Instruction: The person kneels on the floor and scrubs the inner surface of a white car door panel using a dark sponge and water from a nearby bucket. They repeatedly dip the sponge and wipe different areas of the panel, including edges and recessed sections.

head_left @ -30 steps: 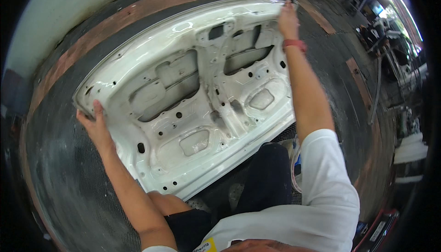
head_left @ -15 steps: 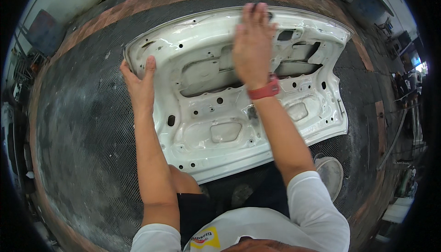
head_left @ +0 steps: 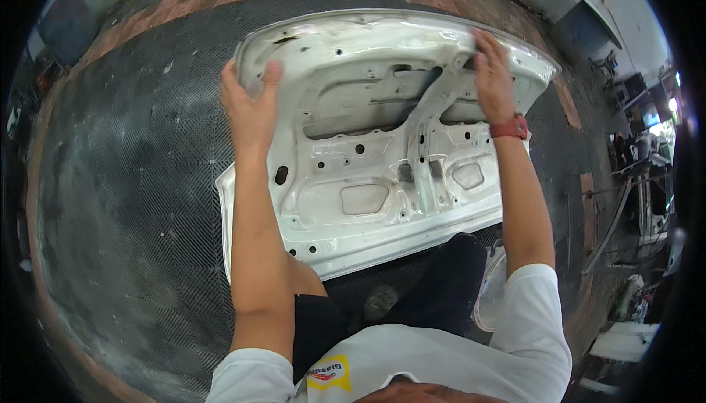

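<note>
Left hand (head_left: 251, 105) grips the far left corner of the white car trunk lid (head_left: 368, 182); right hand (head_left: 494, 83) clasps its far edge. Lid lies inner side up on the dark floor mat (head_left: 132, 204); lifting not yet evident.

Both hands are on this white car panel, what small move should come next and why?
Probably a small, even lift of the far edge. The left hand grips the white stamped-metal car panel at its far left corner, the right hand at its far rim, while the near edge sits by the person's knees.
</note>
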### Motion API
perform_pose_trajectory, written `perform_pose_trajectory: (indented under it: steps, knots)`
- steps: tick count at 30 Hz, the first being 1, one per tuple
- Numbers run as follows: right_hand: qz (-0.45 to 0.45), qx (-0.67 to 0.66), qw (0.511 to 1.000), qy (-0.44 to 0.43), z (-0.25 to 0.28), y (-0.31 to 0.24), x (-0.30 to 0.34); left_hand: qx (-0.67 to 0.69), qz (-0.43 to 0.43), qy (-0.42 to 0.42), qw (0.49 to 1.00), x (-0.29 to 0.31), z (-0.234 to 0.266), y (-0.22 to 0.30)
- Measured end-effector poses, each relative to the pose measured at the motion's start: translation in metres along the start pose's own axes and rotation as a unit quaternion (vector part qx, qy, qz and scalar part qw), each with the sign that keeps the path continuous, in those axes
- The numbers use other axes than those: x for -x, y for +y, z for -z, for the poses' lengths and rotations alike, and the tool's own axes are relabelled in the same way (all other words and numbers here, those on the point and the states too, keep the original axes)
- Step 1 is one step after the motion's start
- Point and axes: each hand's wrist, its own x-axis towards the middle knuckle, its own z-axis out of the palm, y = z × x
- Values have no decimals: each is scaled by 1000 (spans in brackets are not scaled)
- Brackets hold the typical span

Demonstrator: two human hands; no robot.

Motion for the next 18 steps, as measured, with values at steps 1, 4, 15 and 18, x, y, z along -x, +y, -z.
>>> perform_pose_trajectory:
  steps: [1, 4, 15, 18]
  knots:
    - [1, 89, 996, 21, 12, 33, 8, -7, -15, -4, 1000, 1, -8, 3]
    - [-59, -27, 998, 25, -23, -26, -5, -20, -31, 0, 999, -1, -3, -3]
    - [177, -22, 984, -10, -74, -151, -19, 33, -26, -40, 998, -3, 12, -8]
    - [192, -8, 981, 4, -84, -159, -15, 38, -7, -48, 998, -3, 17, -3]
